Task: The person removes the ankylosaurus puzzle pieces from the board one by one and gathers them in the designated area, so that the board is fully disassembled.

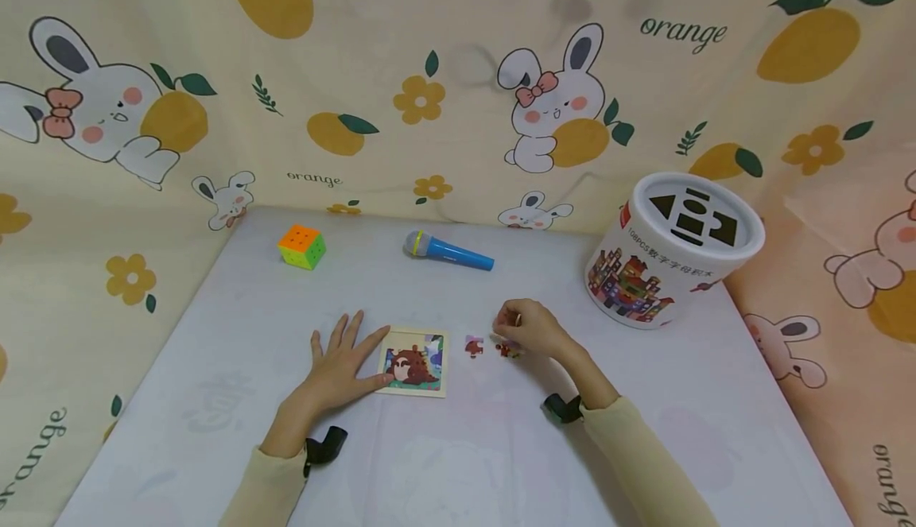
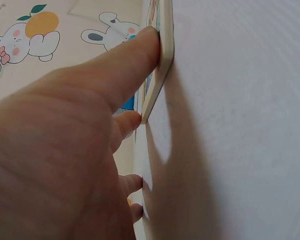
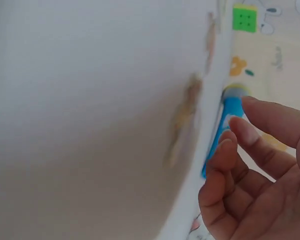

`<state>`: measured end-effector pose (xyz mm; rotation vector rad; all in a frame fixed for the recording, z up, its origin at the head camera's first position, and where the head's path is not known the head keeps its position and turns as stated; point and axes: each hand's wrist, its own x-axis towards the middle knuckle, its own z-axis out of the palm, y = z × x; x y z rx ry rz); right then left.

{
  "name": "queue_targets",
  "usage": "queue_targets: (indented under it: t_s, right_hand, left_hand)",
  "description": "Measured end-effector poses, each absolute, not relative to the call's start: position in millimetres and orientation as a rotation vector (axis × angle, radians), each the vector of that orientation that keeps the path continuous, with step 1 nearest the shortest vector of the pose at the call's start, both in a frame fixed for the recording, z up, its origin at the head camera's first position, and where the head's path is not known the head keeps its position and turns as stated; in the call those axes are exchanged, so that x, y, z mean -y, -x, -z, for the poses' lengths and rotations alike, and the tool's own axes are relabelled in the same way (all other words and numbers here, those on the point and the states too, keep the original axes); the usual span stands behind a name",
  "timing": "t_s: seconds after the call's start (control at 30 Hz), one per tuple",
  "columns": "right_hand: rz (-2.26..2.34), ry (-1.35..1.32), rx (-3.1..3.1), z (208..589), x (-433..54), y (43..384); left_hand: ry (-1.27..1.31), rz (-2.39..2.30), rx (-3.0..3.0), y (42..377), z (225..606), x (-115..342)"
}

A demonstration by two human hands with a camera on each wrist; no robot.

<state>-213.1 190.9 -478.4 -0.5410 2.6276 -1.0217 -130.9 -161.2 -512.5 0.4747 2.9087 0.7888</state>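
Note:
A small square jigsaw puzzle in a pale wooden frame (image 1: 447,364) lies on the table, with a brown animal picture in it. My left hand (image 1: 342,368) is spread flat, its thumb and index finger resting on the left side of that frame; the left wrist view shows the thumb (image 2: 135,57) pressing over the edge. To the right lie a loose puzzle piece (image 1: 474,346) and more colourful pieces (image 1: 506,350). My right hand (image 1: 533,328) hovers at those farther pieces with bent fingers. In the right wrist view its thumb and index finger stand apart with nothing between them.
An orange and green puzzle cube (image 1: 302,247) stands at the back left. A blue toy microphone (image 1: 451,251) lies behind the puzzle. At the back right stands a large white tub (image 1: 644,273) with shape holes in its lid. A patterned cloth (image 1: 458,98) hangs behind the table.

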Motion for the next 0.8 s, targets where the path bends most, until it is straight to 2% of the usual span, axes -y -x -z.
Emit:
queue_targets:
  t_s: [0.57, 0.8]
  right_hand:
    - [0.962, 0.901, -2.374, 465.0, -113.9, 220.9]
    - [0.855, 0.896, -2.374, 465.7, -90.2, 218.8]
  left_hand:
    - [-0.469, -0.779, -2.892, 133.3, 516.4, 163.4]
    - [-0.479, -0.774, -2.888, 134.1, 517.1, 164.0]
